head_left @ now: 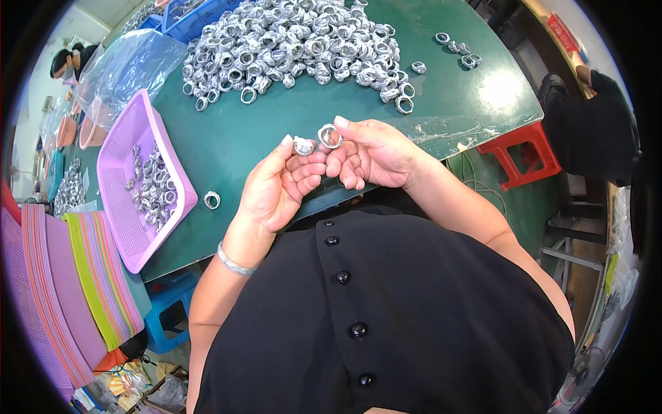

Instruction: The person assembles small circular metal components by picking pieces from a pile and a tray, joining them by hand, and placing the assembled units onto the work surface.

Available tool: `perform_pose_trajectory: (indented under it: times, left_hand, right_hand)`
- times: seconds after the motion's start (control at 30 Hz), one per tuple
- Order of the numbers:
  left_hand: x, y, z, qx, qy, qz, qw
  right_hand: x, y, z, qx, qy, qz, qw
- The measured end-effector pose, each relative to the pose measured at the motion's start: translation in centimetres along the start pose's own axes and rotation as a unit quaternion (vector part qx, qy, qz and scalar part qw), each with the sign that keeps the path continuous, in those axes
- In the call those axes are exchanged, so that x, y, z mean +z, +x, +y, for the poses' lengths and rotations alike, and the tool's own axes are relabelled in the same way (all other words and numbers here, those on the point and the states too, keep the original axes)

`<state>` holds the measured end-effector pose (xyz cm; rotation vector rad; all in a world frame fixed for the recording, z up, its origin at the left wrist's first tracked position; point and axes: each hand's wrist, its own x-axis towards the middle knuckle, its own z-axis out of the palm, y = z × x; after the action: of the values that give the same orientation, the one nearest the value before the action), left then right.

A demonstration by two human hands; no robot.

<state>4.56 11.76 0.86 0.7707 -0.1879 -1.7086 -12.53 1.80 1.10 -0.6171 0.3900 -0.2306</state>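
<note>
My left hand [277, 186] pinches a silver-grey metal ring [303, 145] between thumb and fingers, its patterned side showing. Close beside it, my right hand [376, 153] grips another silver ring [329, 136], whose round opening faces me. Both hands are held over the near edge of the green table [276, 124], with the fingertips almost meeting. A large heap of similar rings [289, 48] lies on the table beyond them. To the left, a purple plastic basket [116, 165] has many rings inside. One loose ring [212, 200] rests just right of that basket.
Several loose rings [453, 47] lie at the far right of the table. A blue crate [196, 17] and clear plastic bag [131, 69] sit at the far left. Stacked coloured baskets [69, 290] stand at left. A red stool [520, 155] is on the right, near a person in black [589, 124].
</note>
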Motion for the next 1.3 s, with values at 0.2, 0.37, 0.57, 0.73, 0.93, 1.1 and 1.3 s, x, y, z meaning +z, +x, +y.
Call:
perform_pose_trajectory:
  times: [0.2,0.37,0.57,0.73,0.93,1.1,1.3]
  left_hand:
    - [-0.3,0.0,0.1,-0.023,-0.012,0.011,1.0]
    - [0.2,-0.1,-0.2,-0.036,-0.003,0.018,0.999]
    - [0.6,-1.2,-0.1,0.006,0.01,0.008,1.0]
    - [0.8,-4.4,5.8,0.208,0.097,-0.019,0.973]
    - [-4.8,-9.2,14.8,0.516,0.469,0.331,0.636]
    - [-3.3,-6.6,11.0,0.518,0.749,0.337,0.241]
    - [2.3,3.9,2.9,0.448,0.769,0.06,0.451]
  right_hand:
    - [0.6,-0.1,-0.1,-0.002,-0.046,0.019,0.999]
    - [1.6,0.2,0.5,-0.107,-0.33,0.091,0.934]
    - [2.8,-0.1,0.6,-0.214,-0.592,0.046,0.775]
    - [1.7,-1.0,-0.7,-0.275,-0.581,0.111,0.758]
    - [-1.9,-2.4,-4.1,-0.371,-0.654,0.309,0.582]
    - [-4.8,-2.9,-4.7,-0.342,-0.776,0.308,0.432]
    - [-4.4,-2.8,-4.1,-0.295,-0.789,0.313,0.438]
